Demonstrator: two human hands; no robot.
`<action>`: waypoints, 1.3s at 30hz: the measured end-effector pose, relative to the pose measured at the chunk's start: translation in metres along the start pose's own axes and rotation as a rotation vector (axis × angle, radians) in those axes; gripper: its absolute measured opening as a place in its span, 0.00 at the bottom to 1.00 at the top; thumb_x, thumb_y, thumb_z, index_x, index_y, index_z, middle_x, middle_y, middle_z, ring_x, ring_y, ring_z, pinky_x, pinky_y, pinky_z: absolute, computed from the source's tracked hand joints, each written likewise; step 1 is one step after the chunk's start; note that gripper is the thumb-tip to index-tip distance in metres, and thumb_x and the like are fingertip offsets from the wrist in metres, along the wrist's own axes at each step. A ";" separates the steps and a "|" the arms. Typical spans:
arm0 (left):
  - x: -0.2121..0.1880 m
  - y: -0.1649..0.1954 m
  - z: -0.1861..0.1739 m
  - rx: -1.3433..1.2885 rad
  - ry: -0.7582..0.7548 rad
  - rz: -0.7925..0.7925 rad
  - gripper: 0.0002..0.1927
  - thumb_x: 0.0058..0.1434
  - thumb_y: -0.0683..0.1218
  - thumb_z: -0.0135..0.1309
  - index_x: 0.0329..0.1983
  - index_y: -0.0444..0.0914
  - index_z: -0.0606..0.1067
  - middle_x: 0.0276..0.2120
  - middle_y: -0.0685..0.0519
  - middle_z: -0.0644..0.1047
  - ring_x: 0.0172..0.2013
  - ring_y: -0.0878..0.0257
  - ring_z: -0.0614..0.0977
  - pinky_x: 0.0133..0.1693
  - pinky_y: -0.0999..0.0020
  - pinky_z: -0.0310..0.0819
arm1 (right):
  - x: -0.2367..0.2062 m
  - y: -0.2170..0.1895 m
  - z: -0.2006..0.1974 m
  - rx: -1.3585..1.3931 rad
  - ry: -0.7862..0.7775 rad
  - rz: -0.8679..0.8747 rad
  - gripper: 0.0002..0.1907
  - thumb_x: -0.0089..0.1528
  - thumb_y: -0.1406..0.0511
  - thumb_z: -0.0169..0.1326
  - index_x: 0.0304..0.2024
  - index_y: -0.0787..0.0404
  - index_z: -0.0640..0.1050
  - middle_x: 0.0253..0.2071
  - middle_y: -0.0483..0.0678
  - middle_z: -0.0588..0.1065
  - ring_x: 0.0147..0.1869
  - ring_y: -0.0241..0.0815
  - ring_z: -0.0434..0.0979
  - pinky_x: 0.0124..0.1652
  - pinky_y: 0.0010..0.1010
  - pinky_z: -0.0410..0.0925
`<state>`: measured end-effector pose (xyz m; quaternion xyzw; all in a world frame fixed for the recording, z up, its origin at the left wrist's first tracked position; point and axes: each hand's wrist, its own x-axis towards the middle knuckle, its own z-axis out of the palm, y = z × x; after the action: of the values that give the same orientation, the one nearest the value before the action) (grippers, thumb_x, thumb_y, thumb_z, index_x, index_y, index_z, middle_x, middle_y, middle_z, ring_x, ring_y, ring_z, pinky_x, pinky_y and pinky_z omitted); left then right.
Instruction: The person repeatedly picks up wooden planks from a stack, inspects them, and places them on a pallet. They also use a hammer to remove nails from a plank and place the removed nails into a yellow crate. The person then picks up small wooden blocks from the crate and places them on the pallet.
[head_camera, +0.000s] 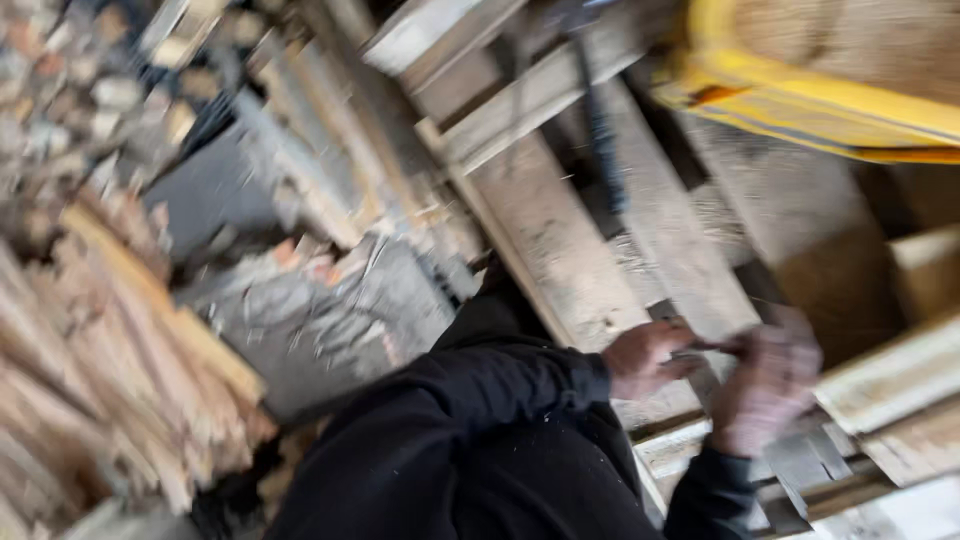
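The view is tilted and blurred by motion. Both my arms wear black sleeves. My left hand (650, 358) is curled over a dusty wooden plank (560, 250) of a pallet. Its fingers pinch a thin dark object (715, 347) that reaches across to my right hand (768, 385). My right hand is just to the right of it, above the plank ends, fingers bent. It is too smeared to tell whether it also grips the object. What the object is cannot be made out.
Weathered pallet boards (690, 260) run diagonally, with dark gaps between them. A yellow frame (820, 105) crosses the top right. A pile of split wood sticks (110, 350) lies at the left. Grey rubble and dust (330, 310) lie between.
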<state>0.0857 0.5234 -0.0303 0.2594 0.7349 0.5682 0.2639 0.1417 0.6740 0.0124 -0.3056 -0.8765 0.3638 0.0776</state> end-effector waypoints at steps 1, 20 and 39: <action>-0.028 -0.013 -0.024 0.078 -0.038 -0.067 0.12 0.67 0.49 0.60 0.48 0.38 0.78 0.42 0.48 0.79 0.42 0.56 0.82 0.46 0.62 0.80 | -0.025 -0.028 0.035 0.533 -0.101 0.084 0.07 0.73 0.68 0.50 0.48 0.62 0.79 0.37 0.46 0.78 0.40 0.35 0.76 0.48 0.26 0.71; -0.296 -0.344 -0.255 -0.595 0.390 -1.050 0.21 0.61 0.48 0.57 0.53 0.32 0.75 0.38 0.47 0.83 0.37 0.58 0.83 0.40 0.63 0.76 | -0.159 -0.139 0.455 -0.081 -0.940 0.419 0.22 0.64 0.59 0.56 0.60 0.58 0.77 0.45 0.52 0.84 0.44 0.42 0.85 0.45 0.33 0.74; -0.247 -0.688 -0.464 -0.307 0.841 -1.297 0.56 0.49 0.66 0.67 0.63 0.19 0.61 0.57 0.27 0.71 0.58 0.42 0.77 0.58 0.54 0.73 | -0.187 -0.124 0.902 0.919 -0.520 1.137 0.11 0.67 0.63 0.56 0.49 0.60 0.72 0.47 0.50 0.75 0.51 0.45 0.77 0.51 0.40 0.72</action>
<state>-0.1077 -0.1200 -0.5761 -0.4972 0.6910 0.4466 0.2753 -0.0910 -0.0374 -0.5395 -0.5503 -0.3363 0.7347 -0.2102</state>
